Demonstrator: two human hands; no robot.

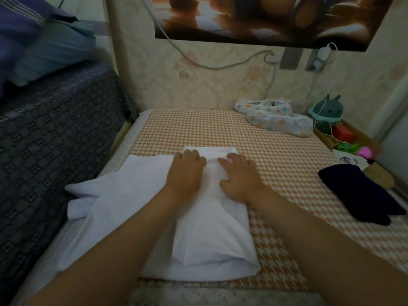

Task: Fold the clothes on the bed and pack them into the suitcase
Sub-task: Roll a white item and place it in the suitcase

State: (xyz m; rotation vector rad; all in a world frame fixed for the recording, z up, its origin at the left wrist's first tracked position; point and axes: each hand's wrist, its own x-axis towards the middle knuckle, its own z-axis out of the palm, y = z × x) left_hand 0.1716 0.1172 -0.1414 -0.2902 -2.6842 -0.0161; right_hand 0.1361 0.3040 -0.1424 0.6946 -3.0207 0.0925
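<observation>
The brown wall poster [265, 18] runs off the top edge. The left forearm [123, 239] hides part of the white folded garment [212, 228].

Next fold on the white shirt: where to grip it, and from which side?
Likely the white shirt by its unfolded left flap: pinch the outer edge from the left and carry it over the centre strip, where the left hand and right hand rest. The right side is already folded in.
</observation>
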